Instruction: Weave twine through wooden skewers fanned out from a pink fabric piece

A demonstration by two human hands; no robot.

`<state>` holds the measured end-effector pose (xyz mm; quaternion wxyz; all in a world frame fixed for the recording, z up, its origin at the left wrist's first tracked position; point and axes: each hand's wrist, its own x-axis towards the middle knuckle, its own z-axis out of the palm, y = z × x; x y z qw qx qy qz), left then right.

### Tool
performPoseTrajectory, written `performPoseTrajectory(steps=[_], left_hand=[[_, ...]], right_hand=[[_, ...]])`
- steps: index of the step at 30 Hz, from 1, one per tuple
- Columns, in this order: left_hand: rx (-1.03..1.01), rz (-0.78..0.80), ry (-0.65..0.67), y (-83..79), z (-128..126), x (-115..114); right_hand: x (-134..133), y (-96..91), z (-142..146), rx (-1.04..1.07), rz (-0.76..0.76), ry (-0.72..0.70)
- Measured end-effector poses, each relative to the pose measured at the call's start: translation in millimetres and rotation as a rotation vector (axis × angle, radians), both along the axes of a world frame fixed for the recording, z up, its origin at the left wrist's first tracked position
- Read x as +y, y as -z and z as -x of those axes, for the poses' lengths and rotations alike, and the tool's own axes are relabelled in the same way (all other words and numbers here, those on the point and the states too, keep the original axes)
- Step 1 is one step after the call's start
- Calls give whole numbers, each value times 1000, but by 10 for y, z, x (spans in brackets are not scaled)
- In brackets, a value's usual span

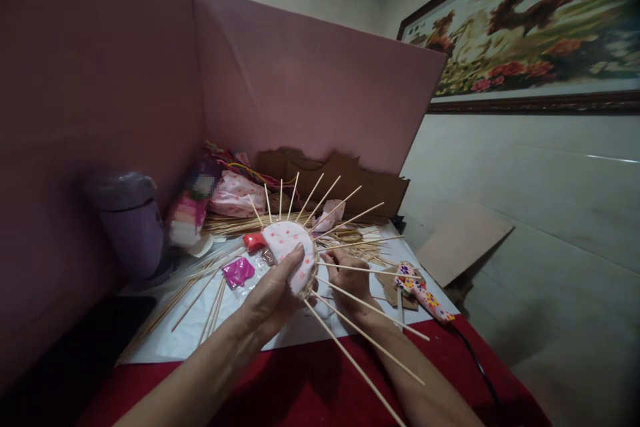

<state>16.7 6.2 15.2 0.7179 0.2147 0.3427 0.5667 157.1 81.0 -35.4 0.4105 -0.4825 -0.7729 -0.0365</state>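
Observation:
A half-round, fabric-covered piece (286, 237), white with pink dots, is held up over the table. Several thin wooden sticks (350, 267) fan out from its curved edge. My left hand (273, 290) grips the piece at its lower left, thumb pressed on the fabric. Behind the sticks on the right, my right hand (350, 277) has its fingers curled close to the curved edge. Whatever those fingers pinch is too small or hidden to make out. A glue gun with a flower-patterned cover (425, 292) lies to the right of my right hand.
Loose sticks (173, 310) lie at the left, near a magenta packet (239, 273) and a red packet (254, 241). A purple bin (133, 230) stands far left. Dotted cloth (237, 192), torn cardboard (320, 177) and scissors (349, 234) are at the back. Pink panels (310, 93) enclose the table.

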Motion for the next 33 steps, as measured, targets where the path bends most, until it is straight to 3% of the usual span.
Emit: performPoseTrajectory(steps=[9, 14, 17, 22, 25, 28, 33], left_hand=[[-16, 34, 181, 44, 13, 19], [-57, 44, 123, 44, 21, 21], [-117, 56, 90, -18, 68, 30], [-267, 24, 103, -136, 154, 38], [-322, 11, 149, -168, 180, 43], [-334, 45, 140, -173, 193, 56], [-309, 20, 126, -151, 204, 94]], right_hand=[[58, 37, 23, -85, -29, 134], [46, 45, 61, -86, 76, 83], [41, 2, 34, 123, 203, -67], [-22, -108, -7, 637, 709, -704], [-80, -118, 18, 745, 944, -949], [-107, -98, 64, 749, 952, -984], [-108, -105, 123, 835, 813, -950]])
